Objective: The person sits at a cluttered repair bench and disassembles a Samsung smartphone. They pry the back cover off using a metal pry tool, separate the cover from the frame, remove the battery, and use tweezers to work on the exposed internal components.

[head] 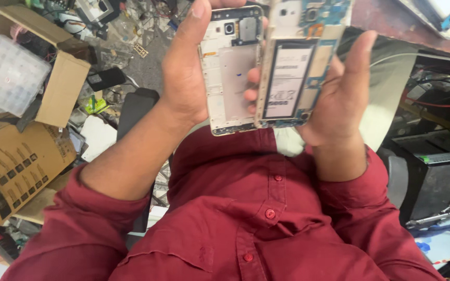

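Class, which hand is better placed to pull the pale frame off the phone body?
Probably left: the left hand grips the pale frame by its edge; the right hand cradles the phone body.

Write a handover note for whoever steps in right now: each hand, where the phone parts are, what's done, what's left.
Left hand: grips the white inner frame, which has a gold edge and a camera cutout near the top.
Right hand: holds the phone body, with the battery and blue circuit board exposed.
Both parts are raised side by side, long edges touching, in front of the red shirt.
Done: the frame is off the body, internals uncovered.
Left: the two halves are still apart; battery and board still sit in the body.
Cardboard boxes and a clear compartment case lie on the left.
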`<state>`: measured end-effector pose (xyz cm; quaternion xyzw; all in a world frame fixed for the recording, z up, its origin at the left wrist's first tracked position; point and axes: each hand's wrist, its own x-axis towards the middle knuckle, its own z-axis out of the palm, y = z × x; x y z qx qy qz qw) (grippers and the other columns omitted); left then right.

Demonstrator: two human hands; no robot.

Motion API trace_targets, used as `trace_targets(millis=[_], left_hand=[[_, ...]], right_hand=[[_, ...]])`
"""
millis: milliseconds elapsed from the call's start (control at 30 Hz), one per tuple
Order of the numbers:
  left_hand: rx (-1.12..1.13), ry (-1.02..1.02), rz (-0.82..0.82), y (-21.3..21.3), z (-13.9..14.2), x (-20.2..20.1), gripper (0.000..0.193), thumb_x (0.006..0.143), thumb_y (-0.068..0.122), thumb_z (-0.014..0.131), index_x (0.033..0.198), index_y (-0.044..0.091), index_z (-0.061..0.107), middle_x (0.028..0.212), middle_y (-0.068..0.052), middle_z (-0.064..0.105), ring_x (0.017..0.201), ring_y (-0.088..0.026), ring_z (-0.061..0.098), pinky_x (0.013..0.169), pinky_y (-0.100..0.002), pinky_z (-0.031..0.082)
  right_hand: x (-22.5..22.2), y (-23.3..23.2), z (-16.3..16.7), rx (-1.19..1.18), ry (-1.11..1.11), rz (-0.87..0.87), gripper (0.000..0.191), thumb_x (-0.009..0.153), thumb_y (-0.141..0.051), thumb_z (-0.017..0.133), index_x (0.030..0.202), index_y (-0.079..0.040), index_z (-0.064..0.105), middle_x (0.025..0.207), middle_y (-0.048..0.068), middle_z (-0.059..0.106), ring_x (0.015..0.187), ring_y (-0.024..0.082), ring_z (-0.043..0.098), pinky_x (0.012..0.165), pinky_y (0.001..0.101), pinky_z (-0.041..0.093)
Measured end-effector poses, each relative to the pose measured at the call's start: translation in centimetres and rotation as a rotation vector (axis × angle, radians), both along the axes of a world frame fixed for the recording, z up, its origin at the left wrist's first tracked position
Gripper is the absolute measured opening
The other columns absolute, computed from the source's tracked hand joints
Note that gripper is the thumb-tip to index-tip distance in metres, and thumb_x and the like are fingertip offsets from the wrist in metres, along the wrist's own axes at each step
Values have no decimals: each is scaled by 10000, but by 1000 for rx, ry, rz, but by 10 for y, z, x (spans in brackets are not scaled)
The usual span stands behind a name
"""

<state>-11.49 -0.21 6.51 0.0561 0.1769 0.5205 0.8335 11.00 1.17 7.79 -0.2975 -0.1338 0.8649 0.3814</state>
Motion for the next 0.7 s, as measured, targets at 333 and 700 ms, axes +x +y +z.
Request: trace_targets(millis=[333,700], left_hand=[[84,48,140,-1,-21,0,498,1188,486,428,1379,30,488,1254,-206,603,1088,-304,647,946,-464,553],[284,241,145,-2,-10,-5,439,1197,424,483,1393,32,455,1216,-176,590,1093,-272,654,958,-427,574]], right_hand=[[26,10,-10,102,-72,-99,944,1063,-740,282,1300,109,621,1147,319,706,917,409,735,794,518,617],[22,14,-16,89,-8,-84,910,1060,-711,265,1347,88,592,1158,333,700,929,421,736,817,509,623]])
